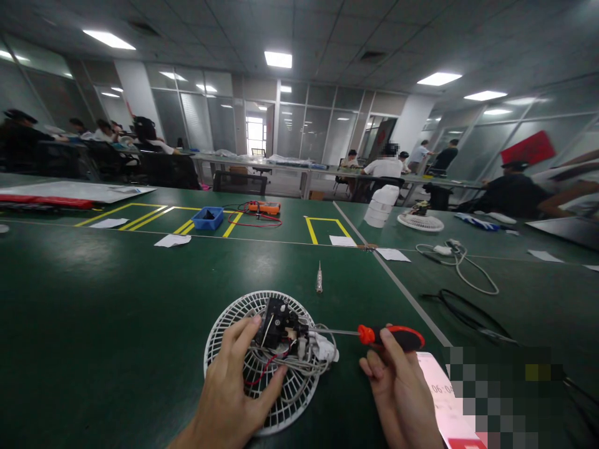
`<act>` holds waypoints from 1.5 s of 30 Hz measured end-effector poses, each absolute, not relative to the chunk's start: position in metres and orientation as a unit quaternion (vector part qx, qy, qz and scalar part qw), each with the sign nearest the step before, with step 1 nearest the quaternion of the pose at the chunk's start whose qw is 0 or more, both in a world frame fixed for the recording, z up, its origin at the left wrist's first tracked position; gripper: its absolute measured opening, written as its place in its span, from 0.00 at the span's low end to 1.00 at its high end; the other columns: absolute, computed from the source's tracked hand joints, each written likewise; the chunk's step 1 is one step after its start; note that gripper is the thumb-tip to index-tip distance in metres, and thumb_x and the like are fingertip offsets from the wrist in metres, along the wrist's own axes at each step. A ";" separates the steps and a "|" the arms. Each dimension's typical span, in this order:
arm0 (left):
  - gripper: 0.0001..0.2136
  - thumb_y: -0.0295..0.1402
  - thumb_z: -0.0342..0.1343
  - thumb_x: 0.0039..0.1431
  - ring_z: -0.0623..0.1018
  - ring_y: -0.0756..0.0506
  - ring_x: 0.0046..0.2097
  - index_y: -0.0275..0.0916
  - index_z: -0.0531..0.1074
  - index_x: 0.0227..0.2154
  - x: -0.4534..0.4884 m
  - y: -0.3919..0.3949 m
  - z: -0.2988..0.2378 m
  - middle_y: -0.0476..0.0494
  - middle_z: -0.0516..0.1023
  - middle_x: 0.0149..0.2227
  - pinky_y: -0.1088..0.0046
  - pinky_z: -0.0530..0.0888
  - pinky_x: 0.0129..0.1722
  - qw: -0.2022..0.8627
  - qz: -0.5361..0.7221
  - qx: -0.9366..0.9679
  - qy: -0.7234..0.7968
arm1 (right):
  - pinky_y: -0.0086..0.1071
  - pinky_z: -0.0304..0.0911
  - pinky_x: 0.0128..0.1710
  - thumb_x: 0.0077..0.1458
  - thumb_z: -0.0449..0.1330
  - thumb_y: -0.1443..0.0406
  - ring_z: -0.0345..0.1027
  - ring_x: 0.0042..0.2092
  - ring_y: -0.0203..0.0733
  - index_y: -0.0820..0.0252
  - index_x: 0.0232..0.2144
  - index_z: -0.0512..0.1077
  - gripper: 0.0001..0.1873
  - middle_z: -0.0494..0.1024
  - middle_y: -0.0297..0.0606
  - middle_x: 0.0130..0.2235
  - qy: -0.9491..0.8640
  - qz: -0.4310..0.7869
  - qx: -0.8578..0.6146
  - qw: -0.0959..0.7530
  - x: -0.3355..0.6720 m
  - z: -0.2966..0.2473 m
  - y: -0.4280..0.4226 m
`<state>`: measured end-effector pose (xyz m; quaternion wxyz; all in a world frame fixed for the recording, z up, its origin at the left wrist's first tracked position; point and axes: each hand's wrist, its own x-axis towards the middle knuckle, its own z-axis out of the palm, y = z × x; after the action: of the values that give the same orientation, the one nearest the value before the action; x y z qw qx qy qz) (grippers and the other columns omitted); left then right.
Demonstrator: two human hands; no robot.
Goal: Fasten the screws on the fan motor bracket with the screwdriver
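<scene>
A round white fan grille (216,340) lies on the green table in front of me. On it sits a black fan motor unit (276,321) with red wires and a coiled grey cord (299,365). My left hand (238,374) grips this unit from the left, fingers at the black housing and thumb low by the cord. Held in my right hand (397,380) is a screwdriver (393,337) with a red and black handle. Its shaft points left and the tip meets the unit's right side, where the exact contact is hidden. Beyond the grille lies a small clear-handled screwdriver (319,279).
A lit phone (437,390) lies beside my right wrist. Farther back are a blue bin (208,218), an orange multimeter (264,207) with leads, a white cylinder (381,206) and another fan grille (420,222). Cables (472,271) lie at right. Several people sit in the background.
</scene>
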<state>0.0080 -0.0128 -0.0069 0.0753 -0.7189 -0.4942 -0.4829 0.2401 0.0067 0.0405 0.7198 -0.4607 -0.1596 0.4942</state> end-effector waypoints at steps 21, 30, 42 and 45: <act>0.33 0.37 0.61 0.62 0.70 0.42 0.61 0.39 0.54 0.67 0.011 -0.014 -0.008 0.37 0.66 0.60 0.62 0.75 0.58 0.048 -0.481 -0.708 -0.515 | 0.39 0.76 0.37 0.29 0.79 0.61 0.76 0.38 0.45 0.57 0.29 0.73 0.24 0.79 0.33 0.31 -0.104 0.519 -0.450 0.720 0.242 0.039 0.009; 0.34 0.36 0.61 0.62 0.70 0.42 0.61 0.40 0.54 0.67 0.010 -0.014 -0.009 0.37 0.66 0.59 0.62 0.76 0.57 0.048 -0.485 -0.708 -0.511 | 0.33 0.75 0.35 0.24 0.76 0.68 0.73 0.37 0.41 0.57 0.30 0.75 0.24 0.76 0.30 0.31 -0.107 0.508 -0.437 0.735 0.241 0.041 0.009; 0.33 0.35 0.61 0.62 0.71 0.40 0.60 0.39 0.54 0.67 0.011 -0.013 -0.007 0.35 0.67 0.59 0.58 0.77 0.57 0.059 -0.485 -0.707 -0.511 | 0.35 0.74 0.40 0.30 0.77 0.66 0.73 0.37 0.41 0.59 0.23 0.74 0.17 0.77 0.32 0.29 -0.151 0.509 -0.425 0.733 0.243 0.033 0.008; 0.33 0.35 0.61 0.62 0.70 0.41 0.61 0.38 0.54 0.66 0.010 -0.013 -0.007 0.36 0.66 0.59 0.61 0.76 0.57 0.060 -0.484 -0.711 -0.507 | 0.37 0.74 0.40 0.31 0.77 0.67 0.74 0.37 0.42 0.58 0.24 0.74 0.17 0.78 0.32 0.29 -0.148 0.512 -0.420 0.735 0.243 0.034 0.008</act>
<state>0.0100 -0.0133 -0.0070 0.0597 -0.7107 -0.5070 -0.4841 0.2434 0.0078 0.0338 0.7348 -0.4196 -0.1478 0.5120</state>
